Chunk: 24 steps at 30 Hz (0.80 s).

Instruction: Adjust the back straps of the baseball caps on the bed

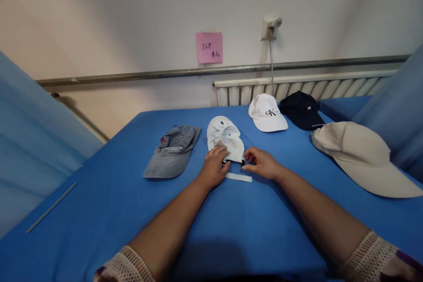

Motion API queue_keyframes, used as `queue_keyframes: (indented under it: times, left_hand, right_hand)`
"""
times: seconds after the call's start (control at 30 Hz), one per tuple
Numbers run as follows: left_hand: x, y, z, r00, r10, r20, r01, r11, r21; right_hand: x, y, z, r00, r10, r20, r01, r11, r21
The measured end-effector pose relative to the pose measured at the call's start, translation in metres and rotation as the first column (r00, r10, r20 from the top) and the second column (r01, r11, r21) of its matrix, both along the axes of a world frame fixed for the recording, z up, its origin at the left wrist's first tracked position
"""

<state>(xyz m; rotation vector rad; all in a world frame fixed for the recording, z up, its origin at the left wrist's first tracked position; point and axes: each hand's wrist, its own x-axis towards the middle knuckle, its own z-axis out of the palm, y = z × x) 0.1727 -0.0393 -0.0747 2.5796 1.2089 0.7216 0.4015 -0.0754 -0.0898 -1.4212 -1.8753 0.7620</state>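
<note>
Left hand: palm down on pale cap, fingers laid out, thumb apart. Right hand: thumb and fingers curved at cap's dark lower corner; cannot tell if pinching. Pale cap lies on blue sheet, between gray cap and white cap. Strap flat below cap's opening, seemingly unfastened: closure not yet done, by look. Black cap, beige cap farther right, apart from hands.

White cap with "CK"; pink note, "32"
</note>
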Motion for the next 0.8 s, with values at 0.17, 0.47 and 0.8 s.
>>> queue_keyframes:
  times: [0.17,0.47,0.8]
  left_hand:
    - [-0.001,-0.006,0.010,0.984,-0.075,0.161,0.075,0.997,0.006]
    - [0.005,-0.026,0.023,0.958,-0.272,0.093,0.278,0.959,-0.060]
    - [0.012,-0.035,0.022,0.936,-0.342,-0.085,0.330,0.936,-0.124]
  right_hand:
    - [-0.014,-0.007,0.010,0.980,0.018,0.196,-0.037,0.995,0.089]
    - [-0.002,-0.001,0.000,1.000,0.010,0.014,-0.010,1.000,0.029]
    - [0.005,0.008,-0.011,0.943,-0.029,-0.332,-0.015,0.992,-0.129]
